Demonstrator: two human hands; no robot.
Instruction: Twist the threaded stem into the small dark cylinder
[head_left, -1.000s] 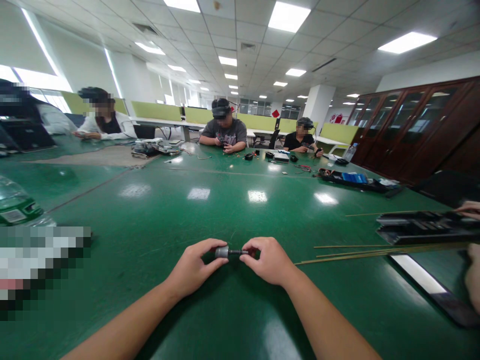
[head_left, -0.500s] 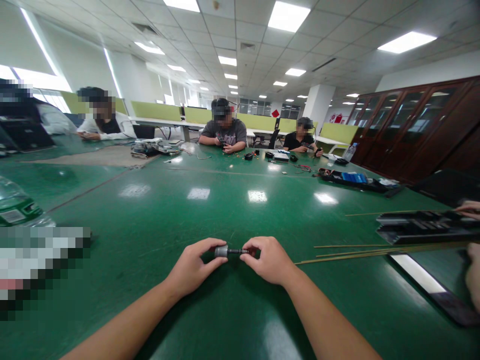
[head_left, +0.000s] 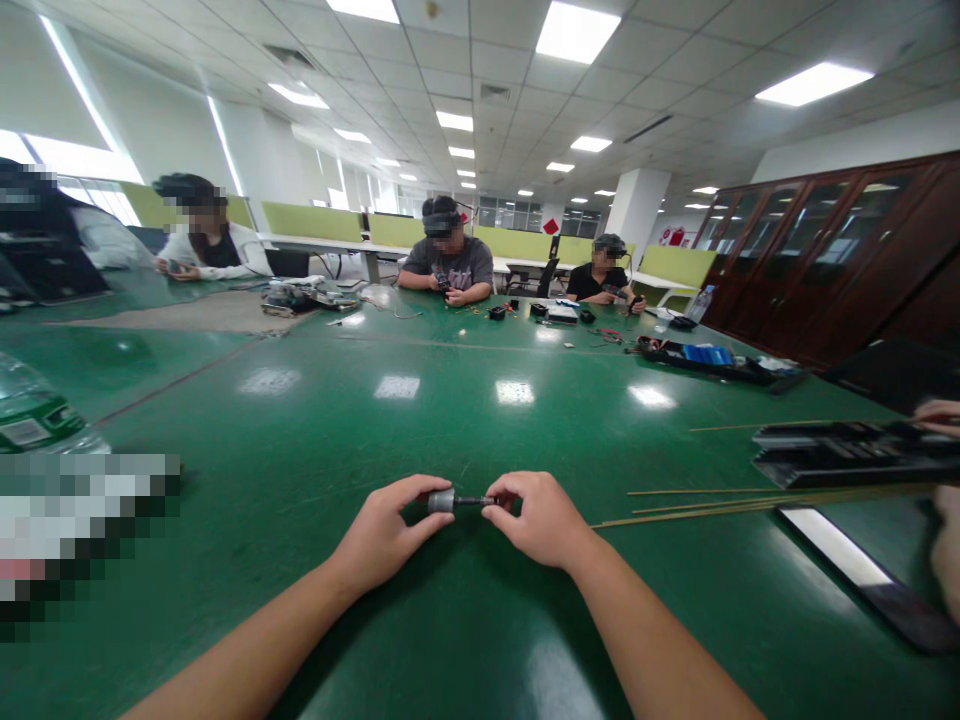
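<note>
Grey part (head_left: 442,501), blue object (head_left: 708,355) in tray (head_left: 742,375)

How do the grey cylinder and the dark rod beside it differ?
Girth: the grey cylinder is thick, while the dark rod is slim.
Colour: the grey cylinder is a light, metallic-looking grey; the dark rod is near black.
Hold: the left grip pinches the grey cylinder; the right grip pinches the dark rod's right end.
Shared: both lie along one roughly level line. Whether they are joined, I can't tell.
</note>
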